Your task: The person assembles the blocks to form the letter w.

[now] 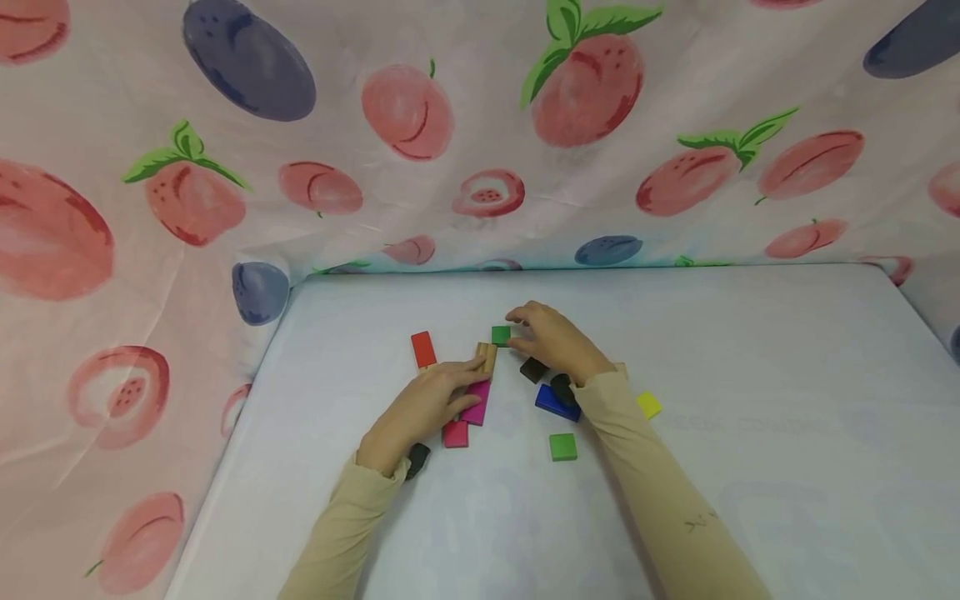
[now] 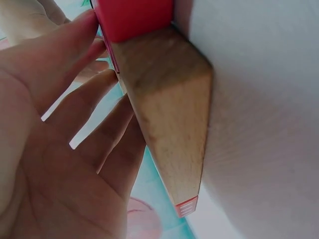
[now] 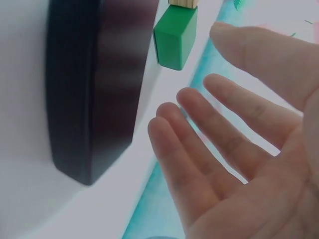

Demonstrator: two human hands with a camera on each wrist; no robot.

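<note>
— What is seen, from the biggest thing down?

— A fruit-printed cloth is hung behind and beside a pale table. Two sleeved forearms are stretched over the table toward a scatter of small blocks.

— How are the hands held?

— The left hand is laid flat with straight fingers, released; nothing is gripped. Its fingertips are placed against the wooden block, and a magenta block is partly covered by its fingers. In the left wrist view the wooden block is shown close up beside the straight fingers. The right hand is also held relaxed, its fingers loose and spread in the right wrist view, with nothing grasped.

— And the blocks?

— A green block is found just beside the right fingertips, next to the wooden block's far end. A dark block and a blue block are lain under the right wrist. A red block is set to the left, a second green block nearer the person, and a yellow block by the right sleeve.
</note>
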